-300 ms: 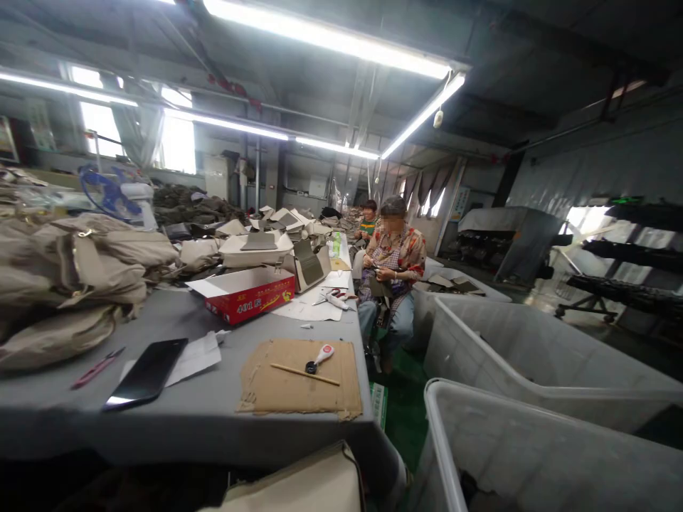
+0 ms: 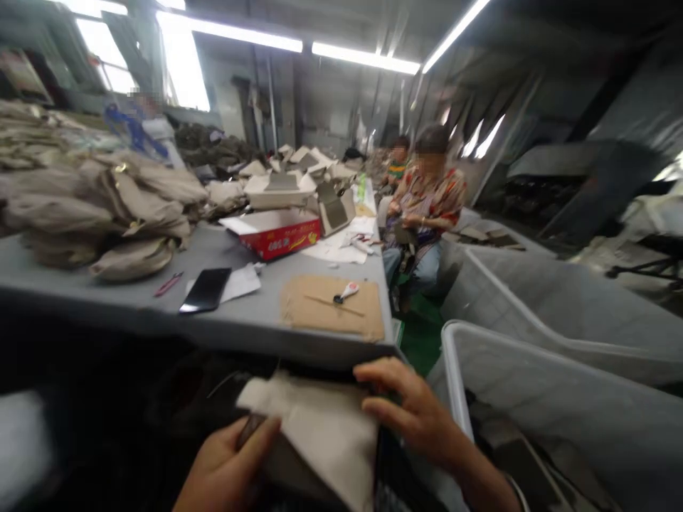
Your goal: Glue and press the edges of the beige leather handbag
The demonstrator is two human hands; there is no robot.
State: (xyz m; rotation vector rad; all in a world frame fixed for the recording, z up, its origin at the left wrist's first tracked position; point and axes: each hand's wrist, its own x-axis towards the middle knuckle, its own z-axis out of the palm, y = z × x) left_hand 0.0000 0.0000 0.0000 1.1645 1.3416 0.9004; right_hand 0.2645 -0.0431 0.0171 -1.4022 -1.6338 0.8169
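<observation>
On the grey table point(image 2: 133, 295) from 9 o'clock: one bag heap point(image 2: 101, 206), one pink tool point(image 2: 168, 284), one phone point(image 2: 207, 289), one red box point(image 2: 288, 236). Just below centre lies one cardboard sheet point(image 2: 304, 313) bearing one stick point(image 2: 321, 301) and one white tube point(image 2: 351, 289). One co-worker sits at 1 o'clock, another at 2; two large bins stand between 3 and 4.

Compared with a moment ago, the view has swung so the table's things sit higher and further right, and two bare hands have come in.

At 7 o'clock the left hand point(image 2: 227, 462) pinches the left edge of one beige panel point(image 2: 334, 427) at 6 o'clock, thumb on top. At 5 o'clock the right hand point(image 2: 413, 405) arches by its upper right edge, thumb and fingers parted; I cannot tell whether they touch.
</observation>
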